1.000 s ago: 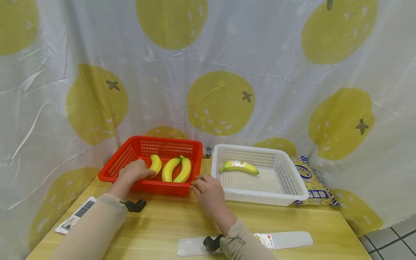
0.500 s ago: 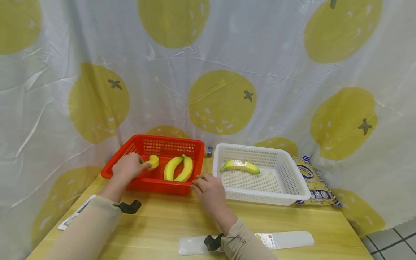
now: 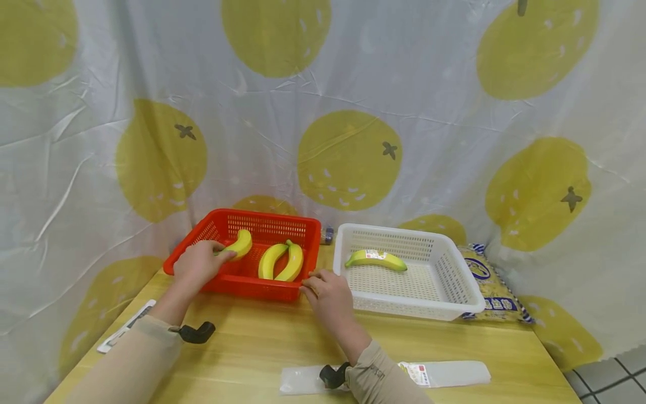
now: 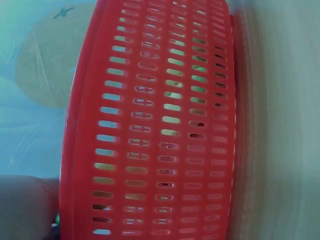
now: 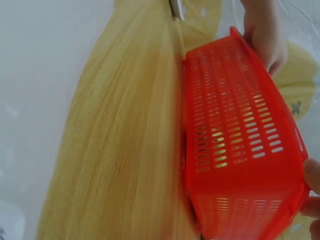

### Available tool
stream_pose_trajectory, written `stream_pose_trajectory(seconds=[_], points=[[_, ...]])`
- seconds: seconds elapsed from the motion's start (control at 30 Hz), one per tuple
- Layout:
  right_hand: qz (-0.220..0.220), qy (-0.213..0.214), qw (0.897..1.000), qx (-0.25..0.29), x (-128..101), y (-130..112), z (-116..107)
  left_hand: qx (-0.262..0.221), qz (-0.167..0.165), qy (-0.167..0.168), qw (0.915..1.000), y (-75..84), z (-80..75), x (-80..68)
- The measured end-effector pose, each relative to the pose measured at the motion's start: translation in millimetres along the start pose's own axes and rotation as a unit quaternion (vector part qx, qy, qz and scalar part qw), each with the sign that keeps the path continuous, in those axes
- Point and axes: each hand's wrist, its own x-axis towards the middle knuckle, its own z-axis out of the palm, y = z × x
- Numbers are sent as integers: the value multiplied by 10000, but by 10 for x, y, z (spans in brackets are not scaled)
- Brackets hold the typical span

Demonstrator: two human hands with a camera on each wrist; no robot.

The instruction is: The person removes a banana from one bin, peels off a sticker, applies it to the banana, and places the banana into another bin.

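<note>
A red basket (image 3: 214, 227) stands on the wooden table (image 3: 252, 348) at the back left. My left hand (image 3: 199, 262) grips a yellow banana (image 3: 239, 244) and holds it just above the basket's left side. Two more bananas (image 3: 282, 262) lie side by side in the basket. My right hand (image 3: 323, 289) rests against the basket's front right corner, its fingers curled at the rim. In the left wrist view only the basket's slotted wall (image 4: 165, 130) shows. The right wrist view shows the basket's wall (image 5: 235, 145) and the left hand (image 5: 265, 35) beyond it.
A white basket (image 3: 454, 280) to the right holds one labelled banana (image 3: 375, 259). A patterned bag (image 3: 492, 286) lies behind it. A clear plastic sleeve (image 3: 444, 373) lies near the table's front edge, a paper card (image 3: 123, 331) at the left edge. A curtain hangs behind.
My left hand has lifted the left banana up from the basket floor to above the rim. The right hand has stayed at the basket's corner.
</note>
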Motion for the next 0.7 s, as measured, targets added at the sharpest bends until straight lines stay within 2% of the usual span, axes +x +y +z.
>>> stream_pose_trajectory(seconds=[0.13,0.2,0.23,0.3,0.37,0.43,0.47,0.53,0.6,0.7], points=[[-6,-81,10000,-14,-18,30,-14,-275,285,650,9971,39,24,-128],[-133,-23,9999,-57,-39,56,-32,-559,570,1141,9903,64,71,-224],[-230,53,9997,-46,-53,73,-48,-788,763,1402,9840,79,104,-277],[-487,329,9983,-18,-88,112,-106,-1401,1254,1863,9643,108,187,-379],[-763,686,9945,193,-136,162,-198,-2254,1867,1993,9352,132,279,-485],[-1013,1007,9884,517,-200,226,-311,-3134,2485,1731,9001,147,356,-593],[-1126,1123,9847,713,-243,266,-371,-3537,2718,1457,8831,149,394,-644],[-1302,1288,9750,1261,-357,360,-484,-4214,3001,702,8529,148,462,-744],[-1383,1482,9641,1713,-491,473,-581,-4566,3156,-104,8318,137,526,-818],[-1144,1727,9542,2161,-685,661,-693,-4686,3262,-1351,8098,115,633,-862]])
